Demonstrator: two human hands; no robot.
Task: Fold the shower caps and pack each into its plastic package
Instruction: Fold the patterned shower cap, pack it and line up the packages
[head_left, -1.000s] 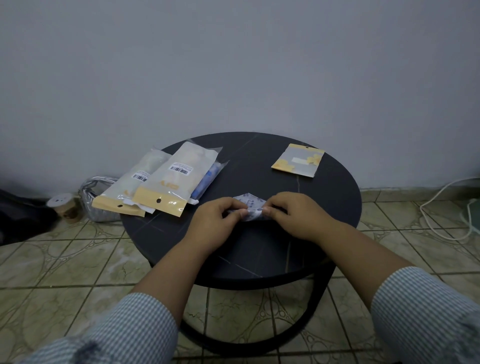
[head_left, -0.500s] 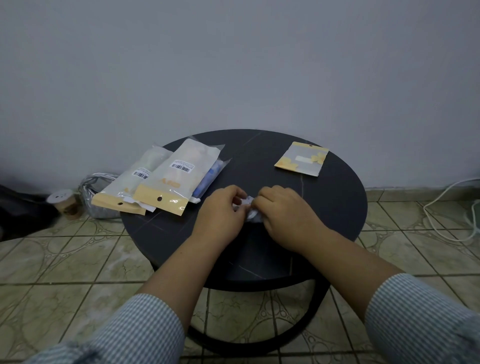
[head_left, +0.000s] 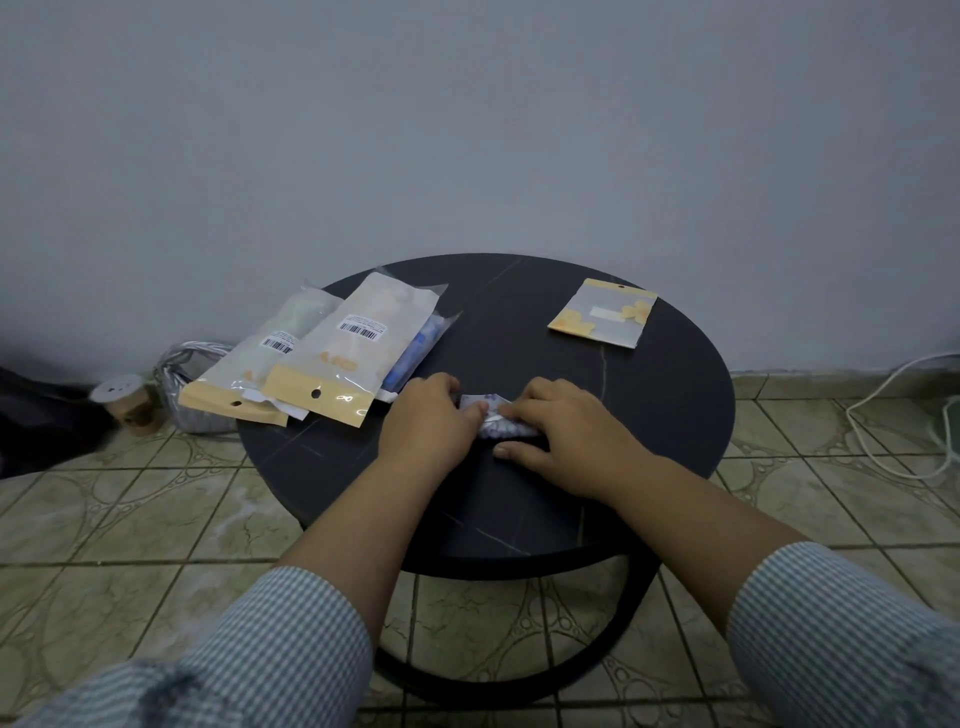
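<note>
Shower cap (head_left: 491, 415) — small folded bundle, pale with blue print — lies on the round black table (head_left: 675, 415), near its middle, directly between the 2 hands. Long axis runs left-right across the person's front.

Left hand (head_left: 423, 423) at the bundle's left end, fingers curled in and pinching it. Right hand (head_left: 558, 431) over the right end, fingertips pinching the top edge, thumb low against the table side of the bundle. Both hands touch it; most of the bundle is hidden under them, so how many folds are in is unclear.

Empty package (head_left: 602, 314) — flat, yellow flowers — lies on the far right part of the table, well apart from the bundle, beyond the right hand. Right hand is the nearer one to it.

3 filled packages (head_left: 337, 353) overlap at the far left edge, just beyond the left hand.

Judgement: folding step nearly through; next move likely a reach forward-right for the package while the left hand keeps the bundle from springing open.
</note>
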